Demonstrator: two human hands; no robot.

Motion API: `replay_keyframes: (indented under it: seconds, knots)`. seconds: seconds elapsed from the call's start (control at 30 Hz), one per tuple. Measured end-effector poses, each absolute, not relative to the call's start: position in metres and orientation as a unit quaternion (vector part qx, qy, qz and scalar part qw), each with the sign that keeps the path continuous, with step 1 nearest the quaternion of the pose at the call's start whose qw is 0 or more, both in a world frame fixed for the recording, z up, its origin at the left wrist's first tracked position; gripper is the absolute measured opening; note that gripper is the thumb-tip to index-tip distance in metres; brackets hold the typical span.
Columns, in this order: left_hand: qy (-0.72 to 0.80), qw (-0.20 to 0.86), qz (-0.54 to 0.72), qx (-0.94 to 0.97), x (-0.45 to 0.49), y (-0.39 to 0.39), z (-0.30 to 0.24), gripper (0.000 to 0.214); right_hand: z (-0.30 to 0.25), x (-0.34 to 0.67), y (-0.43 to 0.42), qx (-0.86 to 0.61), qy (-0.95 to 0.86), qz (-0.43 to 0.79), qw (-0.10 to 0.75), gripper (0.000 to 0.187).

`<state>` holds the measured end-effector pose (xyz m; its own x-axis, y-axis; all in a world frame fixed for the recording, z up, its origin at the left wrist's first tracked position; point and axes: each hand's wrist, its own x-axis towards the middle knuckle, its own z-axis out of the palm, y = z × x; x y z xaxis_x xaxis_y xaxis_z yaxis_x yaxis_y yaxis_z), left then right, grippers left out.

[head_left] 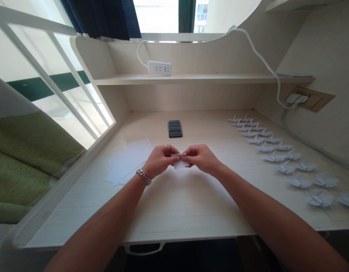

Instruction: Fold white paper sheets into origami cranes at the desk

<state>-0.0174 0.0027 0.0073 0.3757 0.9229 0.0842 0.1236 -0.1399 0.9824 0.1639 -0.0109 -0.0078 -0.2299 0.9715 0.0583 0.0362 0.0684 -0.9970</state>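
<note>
A small folded piece of white paper (180,164) is pinched between both hands above the middle of the desk. My left hand (161,159), with a ring and a chain bracelet, grips its left side between thumb and fingers. On the right side, my right hand (202,158) pinches the same paper. The fingertips partly hide the folds. Left of my left hand lies a loose stack of white paper sheets (129,158). Several folded paper cranes (273,156) stand in two rows along the desk's right side.
A dark phone (175,129) lies beyond my hands on the desk (191,211). On the shelf (197,78) at the back rests a white power strip (160,68). A white cable (259,56) hangs down to a wall socket (312,99) at right. White rails (44,64) border the left.
</note>
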Motion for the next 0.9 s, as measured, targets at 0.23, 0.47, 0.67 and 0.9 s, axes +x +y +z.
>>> replay_keyframes:
  seconds: [0.23,0.47,0.67,0.9]
  knots:
    - [0.386,0.558,0.379,0.63,-0.014,0.009,0.01,0.019,-0.013,0.166,-0.01,-0.425,-0.527,0.554,0.484,0.032]
    - [0.364,0.603,0.391,0.593,-0.016,0.001,0.002,0.024,-0.019,0.169,-0.02,-0.422,-0.521,0.555,0.492,0.027]
    - [0.387,0.509,0.405,0.653,-0.013,-0.005,-0.003,0.019,-0.019,0.168,-0.024,-0.416,-0.598,0.495,0.474,0.022]
    - [0.353,0.552,0.403,0.639,-0.02,-0.004,0.005,0.019,-0.013,0.169,-0.027,-0.397,-0.572,0.518,0.497,0.019]
